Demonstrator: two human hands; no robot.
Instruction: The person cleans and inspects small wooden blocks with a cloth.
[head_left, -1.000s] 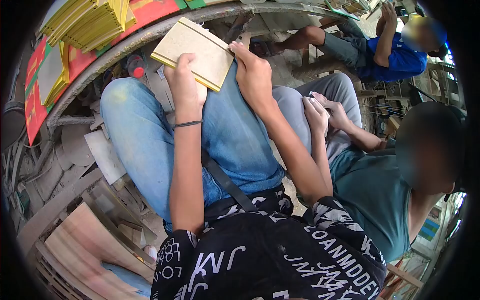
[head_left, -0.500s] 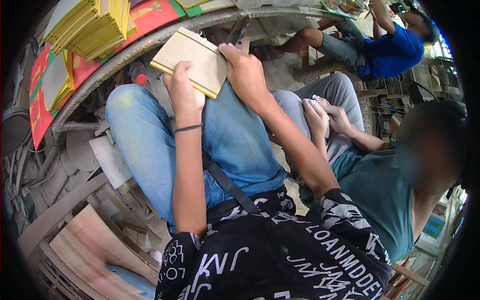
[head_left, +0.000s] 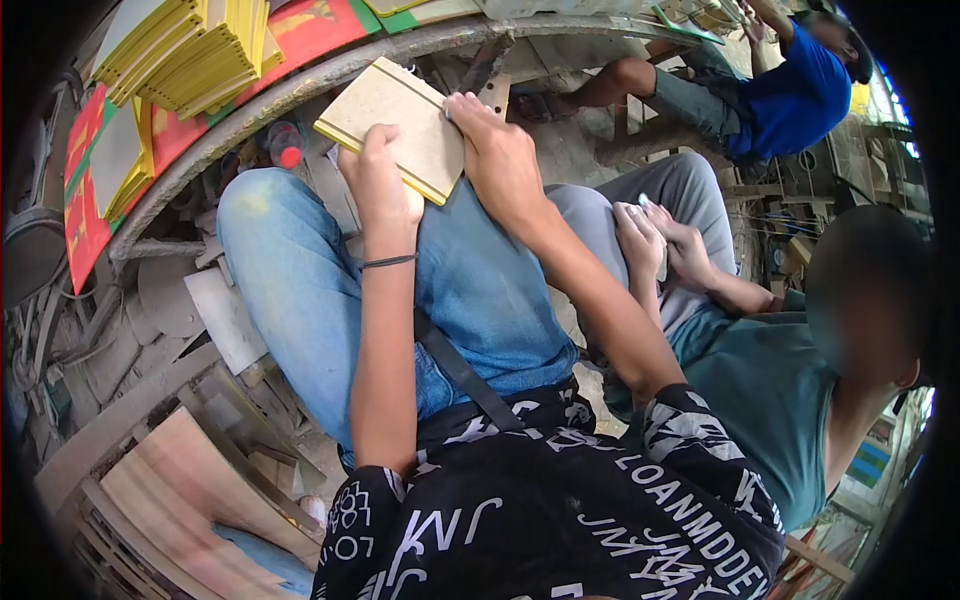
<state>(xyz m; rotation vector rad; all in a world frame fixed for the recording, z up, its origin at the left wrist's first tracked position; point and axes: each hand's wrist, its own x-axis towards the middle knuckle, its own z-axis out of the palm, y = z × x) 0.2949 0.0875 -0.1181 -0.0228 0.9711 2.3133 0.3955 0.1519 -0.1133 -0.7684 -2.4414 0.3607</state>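
A flat tan wooden board (head_left: 405, 120) with yellow edges and a dark groove near two opposite sides is held above my knees. My left hand (head_left: 383, 185) grips its lower left side, thumb on the top face and the other fingers hidden underneath. Along the board's right edge lies my right hand (head_left: 500, 160), its fingers close together and bent against the edge near the upper right corner. Its thumb is hidden, and I cannot see whether anything small sits under those fingers.
Stacked yellow-edged boards (head_left: 190, 55) stand on a red and green bench top (head_left: 310, 30), a smaller pile (head_left: 125, 165) beside them. A red-capped bottle (head_left: 288, 150) is below. One person in a green shirt (head_left: 750, 370) sits close at right; another in blue (head_left: 800, 95) sits farther off.
The board and both hands appear slightly lower and farther right in view, along with the surroundings. My right fingers look straighter over the board's edge. My left hand keeps its grip.
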